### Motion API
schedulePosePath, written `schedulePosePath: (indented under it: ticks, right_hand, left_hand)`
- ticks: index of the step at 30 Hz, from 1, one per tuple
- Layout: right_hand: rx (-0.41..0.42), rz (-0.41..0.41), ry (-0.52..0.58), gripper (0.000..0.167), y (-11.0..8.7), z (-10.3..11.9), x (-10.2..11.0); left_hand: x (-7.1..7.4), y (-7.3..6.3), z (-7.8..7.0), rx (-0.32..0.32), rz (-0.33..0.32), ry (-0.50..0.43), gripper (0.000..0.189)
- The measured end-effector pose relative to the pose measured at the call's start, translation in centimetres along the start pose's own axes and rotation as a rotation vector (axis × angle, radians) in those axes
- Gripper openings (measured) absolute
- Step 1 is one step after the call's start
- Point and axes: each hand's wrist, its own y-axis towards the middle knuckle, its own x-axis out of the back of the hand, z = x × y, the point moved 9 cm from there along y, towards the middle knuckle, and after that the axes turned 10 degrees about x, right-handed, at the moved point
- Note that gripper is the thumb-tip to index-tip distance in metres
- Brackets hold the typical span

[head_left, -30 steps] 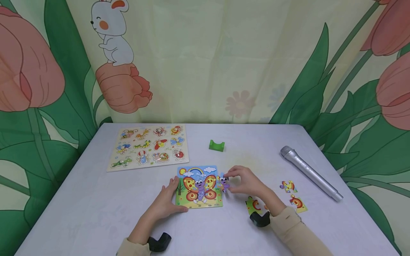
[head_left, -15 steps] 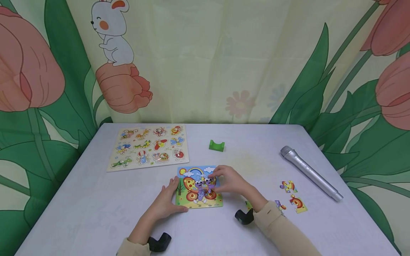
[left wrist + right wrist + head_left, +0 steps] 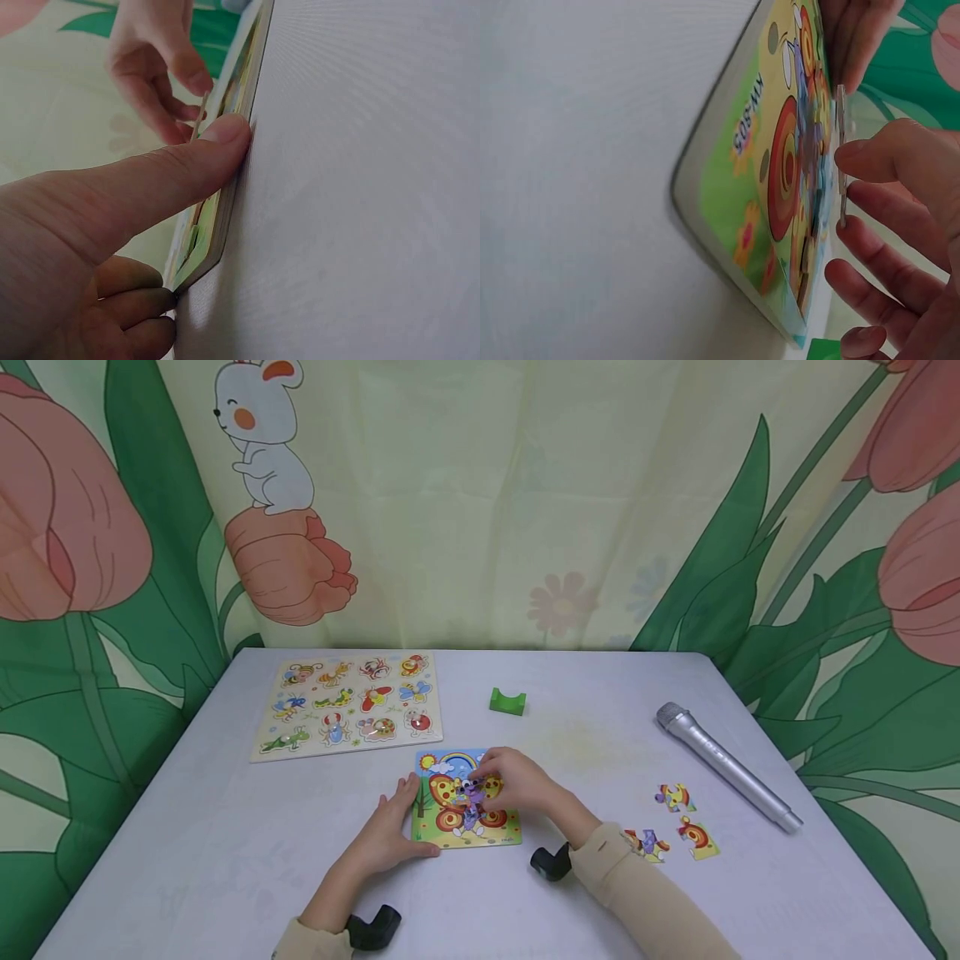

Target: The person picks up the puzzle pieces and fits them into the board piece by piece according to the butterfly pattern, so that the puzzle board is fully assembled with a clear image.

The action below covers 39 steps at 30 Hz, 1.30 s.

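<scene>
A butterfly jigsaw board [image 3: 498, 838] lies flat on the table in the head view. My left hand [image 3: 384, 837] holds its near left corner, fingers along the left edge and thumb on the front edge. Over the middle of the board, my right hand [image 3: 517, 783] pinches a purple puzzle piece [image 3: 472, 791] showing the butterfly's face. Seen edge-on in the right wrist view, that thin piece [image 3: 841, 112] sits between thumb and fingers, a little above the board [image 3: 727, 217]. The left wrist view shows my left thumb [image 3: 217, 139] on the board's edge.
Loose puzzle pieces [image 3: 697, 837] lie to the right, one partly behind the right sleeve [image 3: 637, 885]. A silver microphone [image 3: 727, 767] rests beyond them. An insect puzzle board [image 3: 348, 703] stands back left, and a green curved block [image 3: 507, 702] lies behind the jigsaw.
My right hand has carried the purple piece leftward from the board's right edge to over its middle. My left hand and the board have stayed put.
</scene>
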Motion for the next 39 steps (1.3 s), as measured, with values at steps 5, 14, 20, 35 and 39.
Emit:
schedulePosePath:
  ticks: [5, 14, 20, 35, 39]
  right_hand:
    - [-0.015, 0.023, -0.023, 0.034, 0.3, 0.3, -0.4]
    - [-0.03, 0.051, -0.066, 0.034, 0.7, 0.3, -0.8]
    - [-0.029, 0.068, -0.086, 0.035, 0.9, 0.5, -0.9]
    - [-0.013, 0.084, -0.145, 0.036, 1.2, 1.1, -0.9]
    - [-0.003, 0.091, -0.162, 0.036, 1.2, 1.2, -0.9]
  left_hand:
    - [0.0, 0.0, -0.1, -0.004, 0.002, -0.002, 0.104]
    - [0.0, -0.1, -0.2, -0.014, 0.007, -0.001, 0.103]
    - [0.0, -0.1, -0.1, -0.017, 0.0, 0.009, 0.103]
    - [0.0, 0.0, 0.1, -0.008, 0.002, 0.005, 0.104]
    - [0.0, 0.0, 0.1, -0.004, 0.007, 0.002, 0.105]
